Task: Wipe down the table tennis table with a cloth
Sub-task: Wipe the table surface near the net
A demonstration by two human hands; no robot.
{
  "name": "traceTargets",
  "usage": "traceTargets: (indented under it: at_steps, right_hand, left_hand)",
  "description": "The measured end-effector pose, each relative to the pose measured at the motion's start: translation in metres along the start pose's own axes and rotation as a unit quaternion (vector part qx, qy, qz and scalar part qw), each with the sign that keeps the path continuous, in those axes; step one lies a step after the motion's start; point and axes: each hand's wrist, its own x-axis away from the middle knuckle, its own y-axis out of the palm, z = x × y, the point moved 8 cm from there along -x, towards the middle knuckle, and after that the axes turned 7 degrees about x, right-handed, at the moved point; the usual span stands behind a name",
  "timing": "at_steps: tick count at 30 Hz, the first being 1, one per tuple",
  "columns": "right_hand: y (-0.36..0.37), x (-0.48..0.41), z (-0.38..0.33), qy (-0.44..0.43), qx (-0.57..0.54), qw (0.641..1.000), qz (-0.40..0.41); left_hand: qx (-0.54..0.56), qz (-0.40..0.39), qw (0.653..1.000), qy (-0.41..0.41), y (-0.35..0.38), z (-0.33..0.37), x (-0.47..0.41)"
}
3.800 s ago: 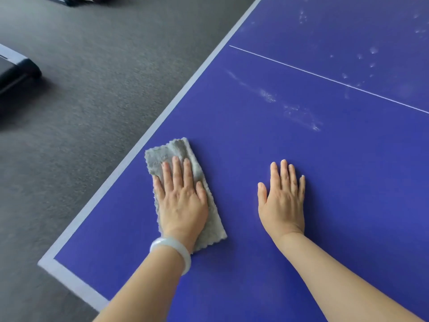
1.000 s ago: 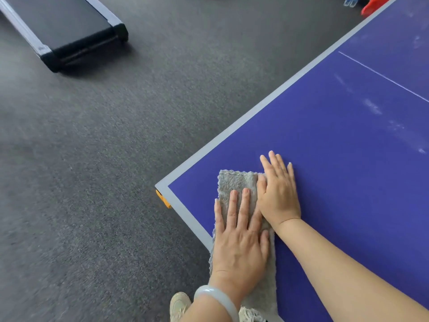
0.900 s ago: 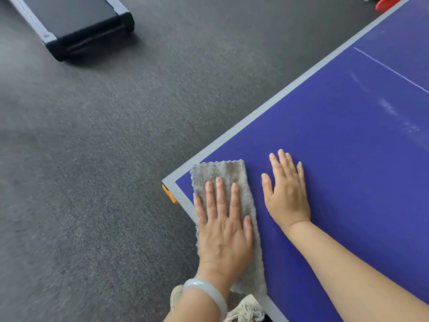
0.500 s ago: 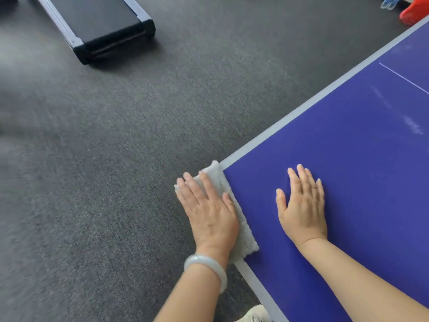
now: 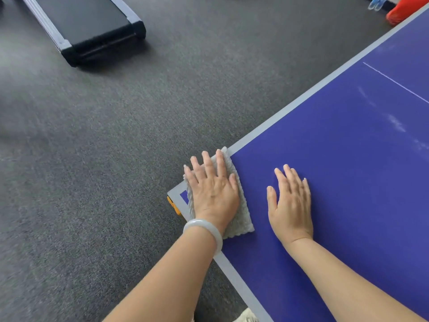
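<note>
1. Left hand [image 5: 212,189]: flat, palm down, fingers straight and slightly spread. It presses on the cloth [image 5: 241,217] with no curl or pinch.
2. Right hand [image 5: 290,205]: flat, palm down, fingers straight and close together. It rests on the bare blue top of the table [image 5: 348,182], just beside the cloth and not touching it.
3. Cloth: grey, fluffy, folded to an oblong. It sits at the table's near left corner, across the grey border stripe [image 5: 290,108]. Its far end, under the left fingertips, looks to stick slightly past the side edge.
4. Corner: a small patch of blue and grey border shows to the left of the cloth. An orange corner piece [image 5: 173,205] sits just below the edge.
5. Left wrist: pale bangle [image 5: 204,231].
6. Table top: whitish smudges [image 5: 397,123] at far right, near the thin white line [image 5: 394,82].
7. Floor: dark grey carpet [image 5: 92,159].
8. Top left: black treadmill-like deck [image 5: 88,26] with grey side rails, well apart from the table.
9. Top right, beyond the table edge: red object [image 5: 404,10] and a small blue item [image 5: 375,4], too small to identify.
10. Bottom edge: pale shoe tip [image 5: 246,316] beside the near table edge.
</note>
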Motion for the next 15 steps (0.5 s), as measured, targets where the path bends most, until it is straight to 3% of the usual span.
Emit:
traceTargets:
  at_steps: [2,5,8,12,15]
  right_hand:
    - [-0.004,0.0,0.003,0.006,-0.058,0.998,0.006]
    - [-0.014,0.002,0.008,0.012,-0.182,0.983,0.017]
    - [-0.019,0.003,0.032,0.031,-0.253,0.967,0.003]
    - [-0.035,-0.005,0.112,0.073,-0.063,0.995,0.014]
    - [-0.033,-0.011,0.155,0.091,0.057,0.994,-0.023]
  left_hand:
    - [0.008,0.017,0.998,0.059,0.01,0.024,0.035]
    - [0.03,-0.017,0.988,0.151,0.031,0.059,0.097]
    - [0.016,-0.022,0.985,0.169,0.038,0.068,0.107]
    - [-0.011,-0.032,0.986,0.163,0.037,0.085,0.06]
    - [-0.016,-0.022,0.991,0.132,0.041,0.111,0.006]
